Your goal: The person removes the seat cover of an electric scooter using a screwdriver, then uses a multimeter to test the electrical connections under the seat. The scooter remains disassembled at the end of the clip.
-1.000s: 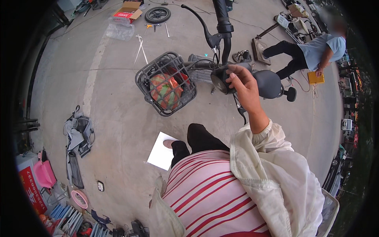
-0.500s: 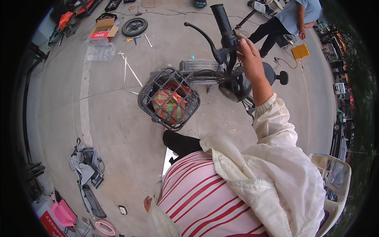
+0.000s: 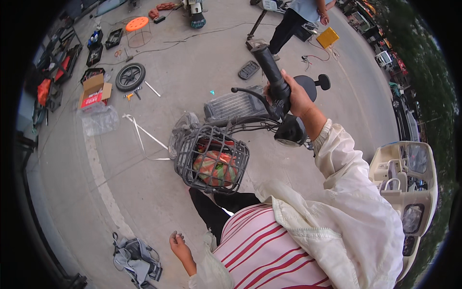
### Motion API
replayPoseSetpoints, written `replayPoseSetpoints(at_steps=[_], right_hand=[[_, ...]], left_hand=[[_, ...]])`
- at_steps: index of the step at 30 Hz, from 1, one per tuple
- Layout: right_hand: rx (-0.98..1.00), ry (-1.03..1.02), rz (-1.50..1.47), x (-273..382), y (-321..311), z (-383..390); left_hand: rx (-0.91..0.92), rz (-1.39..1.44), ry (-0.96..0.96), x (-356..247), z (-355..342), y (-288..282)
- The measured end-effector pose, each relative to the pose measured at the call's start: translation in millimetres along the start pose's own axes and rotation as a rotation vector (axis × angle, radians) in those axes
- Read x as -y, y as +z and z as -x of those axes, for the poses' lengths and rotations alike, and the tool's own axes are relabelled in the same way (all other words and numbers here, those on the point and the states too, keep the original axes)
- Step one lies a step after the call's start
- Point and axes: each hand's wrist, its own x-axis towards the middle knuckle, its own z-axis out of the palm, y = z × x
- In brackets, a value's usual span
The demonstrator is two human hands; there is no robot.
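Note:
My right hand [image 3: 296, 96] is closed on the handlebar [image 3: 273, 74] of a bike at its black grip, beside the brake lever [image 3: 255, 94]. Below sits the round black headlight [image 3: 287, 134]. A black front basket [image 3: 177, 159] holds a red-and-green striped bag [image 3: 214, 168]; cables run behind it toward the handlebar. My left hand [image 3: 180, 248] hangs at the lower left, away from the bike, fingers loosely bent and holding nothing.
A wheel [image 3: 130, 77], open box [image 3: 96, 91], orange stool [image 3: 137, 24] and white straps [image 3: 144, 133] lie leftward. A person [image 3: 288, 26] stands beyond the bike near a yellow case [image 3: 327, 37]. A grey bag [image 3: 137, 262] lies lower left; a cream plastic shell [image 3: 409, 192] is at right.
My right hand has moved up from the headlight area onto the grip. The basket sits lower in view and more surroundings show at the top. My left hand has come into view.

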Motion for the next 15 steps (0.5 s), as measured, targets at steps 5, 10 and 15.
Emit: replayPoseSetpoints(at_steps=[5,10,15], right_hand=[[-0.234,-0.038,0.050,-5,4,6],[-0.306,-0.171,0.211,-15,-5,5],[-0.416,-0.208,0.257,-7,12,13]], left_hand=[[0.249,-0.007,0.332,-146,-87,57],[0.614,-0.096,0.539,-267,-94,161],[1.102,-0.226,0.729,-329,-50,286]])
